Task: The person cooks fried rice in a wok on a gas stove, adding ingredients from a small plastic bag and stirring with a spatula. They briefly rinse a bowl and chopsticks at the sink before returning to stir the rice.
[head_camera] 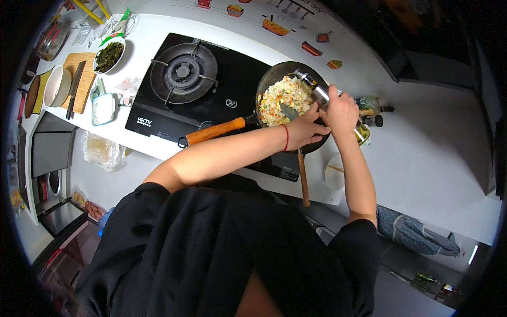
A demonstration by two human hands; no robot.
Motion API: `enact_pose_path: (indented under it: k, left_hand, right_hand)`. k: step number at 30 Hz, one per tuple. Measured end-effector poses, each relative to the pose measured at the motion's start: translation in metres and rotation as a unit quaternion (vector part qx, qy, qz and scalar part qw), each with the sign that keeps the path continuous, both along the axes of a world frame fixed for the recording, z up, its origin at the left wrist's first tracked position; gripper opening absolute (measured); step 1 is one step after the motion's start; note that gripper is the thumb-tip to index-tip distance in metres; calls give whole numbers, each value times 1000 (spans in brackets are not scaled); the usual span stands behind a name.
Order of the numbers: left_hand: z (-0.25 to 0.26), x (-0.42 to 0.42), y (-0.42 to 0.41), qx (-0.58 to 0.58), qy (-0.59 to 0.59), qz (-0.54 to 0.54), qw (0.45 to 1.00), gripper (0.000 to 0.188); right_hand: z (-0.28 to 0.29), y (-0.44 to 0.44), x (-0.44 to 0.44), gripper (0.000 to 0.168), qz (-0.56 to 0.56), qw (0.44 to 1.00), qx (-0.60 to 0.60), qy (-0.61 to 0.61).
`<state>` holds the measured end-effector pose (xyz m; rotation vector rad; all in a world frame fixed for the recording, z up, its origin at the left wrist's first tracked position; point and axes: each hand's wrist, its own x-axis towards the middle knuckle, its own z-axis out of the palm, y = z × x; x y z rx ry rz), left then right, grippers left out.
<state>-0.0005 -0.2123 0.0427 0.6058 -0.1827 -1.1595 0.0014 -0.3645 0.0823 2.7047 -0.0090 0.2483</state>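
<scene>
My right hand (344,111) grips a silver and black seasoning bottle (319,93), tilted with its narrow end over the wok (273,75). Below it in the wok lies fried rice (283,97) with orange, green and yellow bits. My left hand (305,128), a red cord at its wrist, is over the wok's near right side with fingers spread. Its fingertips are close to the bottle's lower end; whether they touch it cannot be made out. Under this hand passes a spatula (303,178), its metal blade in the rice and its wooden handle projecting towards me.
A wooden wok handle (216,130) points left across the black gas hob (237,75). Bottles (368,105) and a white bowl (334,172) stand at right. Farther left are a knife (75,89) on a cutting board (85,93) and a bowl of dark greens (109,56).
</scene>
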Motion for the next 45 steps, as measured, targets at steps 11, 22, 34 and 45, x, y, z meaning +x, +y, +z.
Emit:
enact_pose_path:
  k: [11, 22, 34, 45]
  left_hand:
    - [-8, -66, -19, -26, 44, -217, 975, 103]
    - [-27, -92, 25, 95, -341, -208, 912, 59]
    - [-42, -92, 58, 83, -296, -124, 943, 43]
    - [-41, -86, 83, 95, -296, -92, 946, 39]
  right_hand:
    - [29, -59, -77, 69, -223, 969, -32, 106]
    - [29, -35, -138, 66, -216, 952, -48, 209]
    - [8, -14, -25, 64, -117, 990, -10, 75]
    - [27, 11, -95, 68, -21, 973, -42, 228]
